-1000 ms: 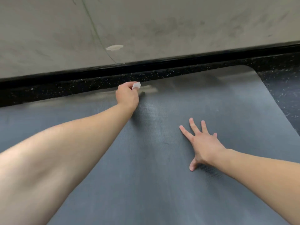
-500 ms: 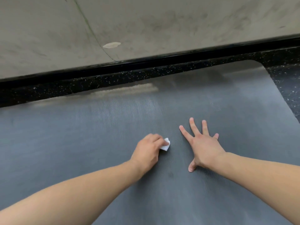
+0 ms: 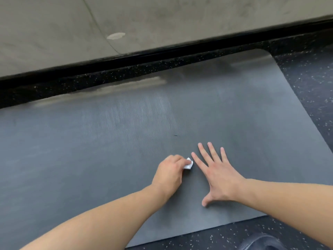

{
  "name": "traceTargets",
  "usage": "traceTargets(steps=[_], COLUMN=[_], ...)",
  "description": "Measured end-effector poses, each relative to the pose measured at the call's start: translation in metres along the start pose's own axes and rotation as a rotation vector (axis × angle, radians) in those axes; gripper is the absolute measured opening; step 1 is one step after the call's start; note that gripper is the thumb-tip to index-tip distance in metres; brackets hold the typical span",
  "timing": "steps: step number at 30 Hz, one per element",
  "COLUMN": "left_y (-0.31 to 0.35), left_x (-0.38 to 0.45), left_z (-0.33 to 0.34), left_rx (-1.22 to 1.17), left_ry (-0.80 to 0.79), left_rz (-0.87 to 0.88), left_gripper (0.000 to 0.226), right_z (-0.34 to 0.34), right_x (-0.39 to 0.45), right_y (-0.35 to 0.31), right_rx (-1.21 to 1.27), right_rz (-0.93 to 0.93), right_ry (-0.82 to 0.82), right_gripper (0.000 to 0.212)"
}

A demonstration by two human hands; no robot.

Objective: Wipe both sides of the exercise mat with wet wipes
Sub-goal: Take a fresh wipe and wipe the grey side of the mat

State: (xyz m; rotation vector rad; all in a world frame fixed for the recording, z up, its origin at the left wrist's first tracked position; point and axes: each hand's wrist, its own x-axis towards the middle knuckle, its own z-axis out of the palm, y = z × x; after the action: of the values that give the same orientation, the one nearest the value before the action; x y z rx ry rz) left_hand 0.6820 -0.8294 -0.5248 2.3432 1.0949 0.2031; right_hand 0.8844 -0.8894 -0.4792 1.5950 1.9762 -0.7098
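Head view has me looking down over the exercise mat (image 3: pixel 108 159), a dark grey sheet lying flat on the speckled floor (image 3: pixel 310 91), its far long edge running close along the black baseboard (image 3: pixel 162 56) of a pale wall (image 3: pixel 180 18). My left hand (image 3: pixel 168 173) is curled around a small bunched wet wipe (image 3: pixel 188 166), pinching it so that a white corner pokes out past the fingers and sits against the mat surface. My right hand (image 3: pixel 219 175) lies flat beside it with fingers spread and straight, holding nothing, apparently pinning the mat down; its index finger comes very near the wipe, though I cannot tell whether they touch. Across the middle of the mat, a lighter, glossy band runs from the far edge toward my hands, and I read that as dampness from wiping, so part of this upper face looks covered. The stretch to the left and the far right corner look duller, and I would judge them not yet wiped. A small dark speck (image 3: pixel 175 135) sits on the mat ahead of my hands. The mat has not been turned over as far as I can see, so I reckon the underside is left, putting the job under halfway.
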Motion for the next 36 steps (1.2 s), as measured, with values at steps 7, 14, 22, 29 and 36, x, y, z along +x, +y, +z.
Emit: traceTargets(steps=[7, 14, 22, 29, 36], left_y=[0.023, 0.026, 0.03, -0.059, -0.103], left_x=[-0.095, -0.108, -0.071, 0.137, 0.266], left_z=[0.037, 0.04, 0.012, -0.116, -0.16], left_rx=[-0.056, 0.001, -0.461, -0.601, -0.438], left_ry=[-0.182, -0.24, -0.095, 0.337, 0.428], left_rz=[0.242, 0.321, -0.043, -0.585, -0.713], left_gripper=[0.039, 0.035, 0.028, 0.017, 0.024], right_z=[0.027, 0.029, 0.01, -0.086, -0.166], right_x=[-0.025, -0.031, -0.023, 0.048, 0.144], right_y=[-0.016, -0.022, -0.01, 0.079, 0.101], right_rx=[-0.169, -0.272, -0.07, 0.092, 0.154], right_rz=[-0.176, -0.242, -0.19, 0.128, 0.128], right_ry=[-0.014, 0.008, 0.075, 0.13, 0.165], right_gripper=[0.157, 0.15, 0.127, 0.146, 0.163])
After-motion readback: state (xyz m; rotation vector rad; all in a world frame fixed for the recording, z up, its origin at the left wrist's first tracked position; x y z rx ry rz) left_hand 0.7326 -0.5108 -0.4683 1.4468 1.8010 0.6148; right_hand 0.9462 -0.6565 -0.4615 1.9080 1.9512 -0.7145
